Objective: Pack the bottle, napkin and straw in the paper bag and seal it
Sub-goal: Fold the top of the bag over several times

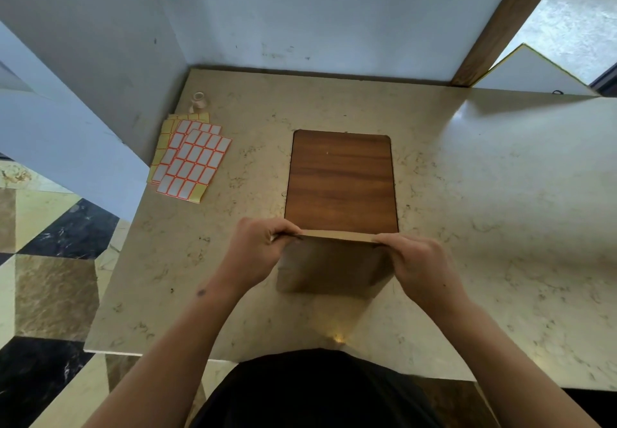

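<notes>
A brown paper bag (329, 269) stands upright on the marble counter (484, 227), just in front of me. Its top edge is pressed flat into a folded strip. My left hand (263, 247) pinches the left end of that strip. My right hand (417, 262) pinches the right end. The bottle, napkin and straw are not visible; whatever is inside the bag is hidden.
A wooden board (340, 180) lies flat behind the bag. Several sheets of orange-bordered white label stickers (192, 160) lie at the counter's left, with a small roll of tape (199, 100) behind them. White walls close the back and left. The counter's left edge drops to a tiled floor.
</notes>
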